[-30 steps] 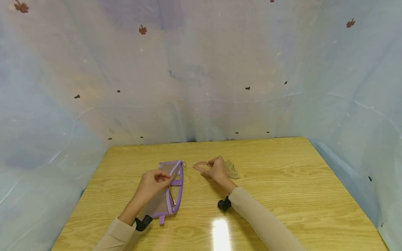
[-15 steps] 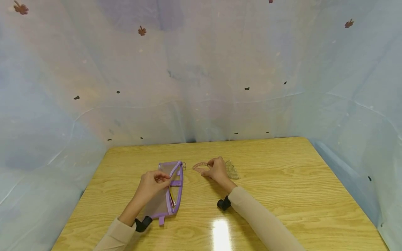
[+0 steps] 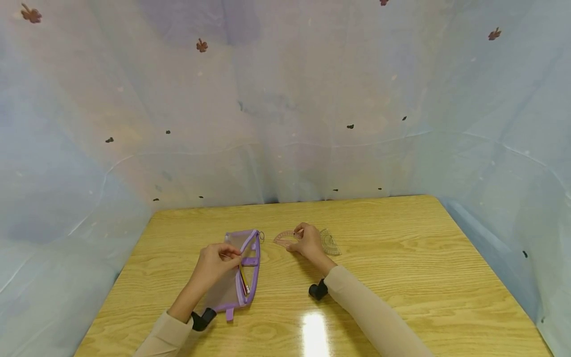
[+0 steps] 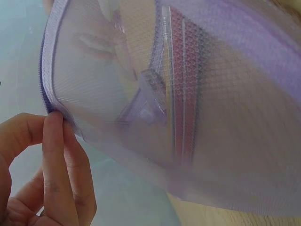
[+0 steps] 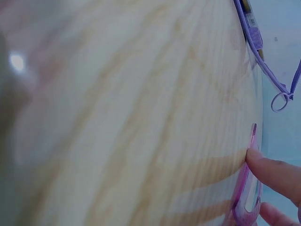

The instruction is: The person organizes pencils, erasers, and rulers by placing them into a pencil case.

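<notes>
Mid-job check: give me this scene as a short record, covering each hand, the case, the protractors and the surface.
Left hand: pinches the open edge of the pencil case
Right hand: holds the pink protractor between thumb and fingers; contact with table unclear
Pencil case: purple-trimmed, see-through mesh, unzipped, on the table
Case contents: yellow pencil and other items, not all identifiable
Clear protractor: on the table, just right of the right hand
Surface: wood-grain table
</notes>
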The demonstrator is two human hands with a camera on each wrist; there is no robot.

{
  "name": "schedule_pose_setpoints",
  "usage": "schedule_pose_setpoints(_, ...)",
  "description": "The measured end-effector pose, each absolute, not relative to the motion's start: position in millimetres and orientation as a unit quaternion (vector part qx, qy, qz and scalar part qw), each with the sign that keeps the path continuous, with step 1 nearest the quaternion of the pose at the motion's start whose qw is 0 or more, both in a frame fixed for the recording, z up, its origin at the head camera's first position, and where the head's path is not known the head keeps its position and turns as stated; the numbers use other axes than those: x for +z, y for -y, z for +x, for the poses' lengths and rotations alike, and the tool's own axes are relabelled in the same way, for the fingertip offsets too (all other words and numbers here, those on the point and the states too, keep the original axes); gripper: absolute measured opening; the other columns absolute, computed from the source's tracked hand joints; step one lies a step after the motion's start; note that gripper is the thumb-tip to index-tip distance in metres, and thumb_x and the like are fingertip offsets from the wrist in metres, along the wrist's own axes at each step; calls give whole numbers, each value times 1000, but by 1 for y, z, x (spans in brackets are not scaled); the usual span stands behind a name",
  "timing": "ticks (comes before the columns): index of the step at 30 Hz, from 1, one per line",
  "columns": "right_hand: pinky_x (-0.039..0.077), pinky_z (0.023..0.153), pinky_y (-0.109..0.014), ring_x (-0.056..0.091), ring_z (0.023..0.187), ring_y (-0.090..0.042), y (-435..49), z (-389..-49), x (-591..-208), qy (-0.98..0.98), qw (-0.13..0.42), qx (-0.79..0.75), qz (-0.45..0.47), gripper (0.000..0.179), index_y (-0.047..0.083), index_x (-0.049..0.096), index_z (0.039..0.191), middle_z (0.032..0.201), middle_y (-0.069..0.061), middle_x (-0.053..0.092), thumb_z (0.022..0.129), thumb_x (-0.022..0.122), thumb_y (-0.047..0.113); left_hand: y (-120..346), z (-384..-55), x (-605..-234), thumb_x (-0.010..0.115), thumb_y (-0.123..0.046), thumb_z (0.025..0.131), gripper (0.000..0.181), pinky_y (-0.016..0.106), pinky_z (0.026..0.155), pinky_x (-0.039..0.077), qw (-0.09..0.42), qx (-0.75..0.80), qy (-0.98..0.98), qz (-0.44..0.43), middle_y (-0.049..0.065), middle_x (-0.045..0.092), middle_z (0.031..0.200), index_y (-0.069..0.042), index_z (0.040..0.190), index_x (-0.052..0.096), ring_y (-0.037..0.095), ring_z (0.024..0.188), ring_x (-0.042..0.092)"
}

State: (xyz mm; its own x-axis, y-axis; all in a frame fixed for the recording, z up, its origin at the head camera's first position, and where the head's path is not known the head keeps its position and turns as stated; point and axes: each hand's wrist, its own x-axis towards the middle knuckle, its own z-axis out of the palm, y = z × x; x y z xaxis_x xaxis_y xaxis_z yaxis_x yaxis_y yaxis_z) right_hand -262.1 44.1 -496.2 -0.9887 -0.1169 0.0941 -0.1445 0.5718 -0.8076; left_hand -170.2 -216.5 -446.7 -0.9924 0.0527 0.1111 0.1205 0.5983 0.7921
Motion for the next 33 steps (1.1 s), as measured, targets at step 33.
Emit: schedule_pose_setpoints(33, 52, 61, -31, 62, 85, -26, -66, -265, -483, 865, -63, 492, 79, 46, -5, 68, 120, 97, -18, 67, 76, 79, -13, 217, -171, -446, 78, -9, 86, 11, 24, 59, 53, 42, -441, 895, -49, 1, 68, 79, 0, 93, 75, 13, 68, 64)
